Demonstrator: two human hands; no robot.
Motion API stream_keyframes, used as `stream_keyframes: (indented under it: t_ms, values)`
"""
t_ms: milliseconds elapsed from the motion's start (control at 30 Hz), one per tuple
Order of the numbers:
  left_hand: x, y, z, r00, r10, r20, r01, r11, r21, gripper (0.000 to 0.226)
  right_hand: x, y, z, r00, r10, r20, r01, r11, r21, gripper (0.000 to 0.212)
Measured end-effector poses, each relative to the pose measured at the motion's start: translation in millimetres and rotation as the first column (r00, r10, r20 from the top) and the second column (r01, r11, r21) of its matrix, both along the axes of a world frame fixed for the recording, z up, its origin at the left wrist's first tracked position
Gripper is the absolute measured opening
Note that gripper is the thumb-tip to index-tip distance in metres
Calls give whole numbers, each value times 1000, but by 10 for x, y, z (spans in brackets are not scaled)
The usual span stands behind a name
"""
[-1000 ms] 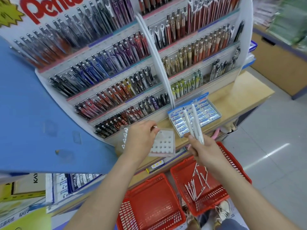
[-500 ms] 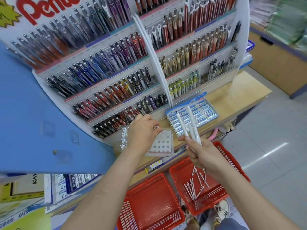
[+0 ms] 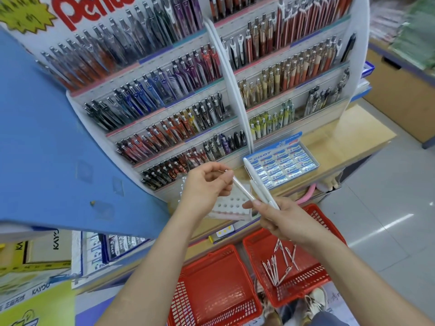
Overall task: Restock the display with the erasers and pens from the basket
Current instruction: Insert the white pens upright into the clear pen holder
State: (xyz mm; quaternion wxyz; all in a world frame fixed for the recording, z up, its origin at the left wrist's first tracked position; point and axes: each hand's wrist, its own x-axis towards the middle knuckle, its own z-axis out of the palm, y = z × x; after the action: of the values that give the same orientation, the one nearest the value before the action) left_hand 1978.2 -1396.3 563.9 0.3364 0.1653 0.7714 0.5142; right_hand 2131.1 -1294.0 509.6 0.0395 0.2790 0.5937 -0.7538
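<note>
In the middle of the frame, the left hand (image 3: 207, 187) pinched one slim white pen (image 3: 243, 189) by its upper end between thumb and curled fingers, just above the white plastic tray with round holes (image 3: 229, 205). To its right, the right hand (image 3: 284, 220) gripped a bundle of matching white pens (image 3: 257, 182) in a closed fist. More pens (image 3: 277, 262) lay loose in the red plastic mesh basket (image 3: 322, 278) at lower right.

The step looked like feeding pens one at a time into the tray. The next move probably called for turning the pen upright and lining its tip up with a free hole.

At lower left, the yellow cartons (image 3: 40, 288) seemed to read "KAYOU", though the print was blurred. The red header (image 3: 94, 10) at upper left spelled "Pentel", cropped. Right of centre, the blue-and-white eraser box (image 3: 284, 161) read "PILOT" and "PLASTIC ERASER".
</note>
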Motion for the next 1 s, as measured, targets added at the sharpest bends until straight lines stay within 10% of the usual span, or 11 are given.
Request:
stream_keyframes:
  t_ms: [533,767,1000]
  values:
    - [-170,-420,188,992,101,-75,-103,994,-21,6,-231,-95,-69,998,-47,-52,44,998,-53,35]
    - [-279,-599,218,898,135,-418,-200,973,-115,19,-290,-21,-374,954,-300,24,265,876,404,44]
    - [-171,-735,99,743,-142,-654,-145,920,-365,5,-371,-230,-680,969,-238,68,169,836,523,49]
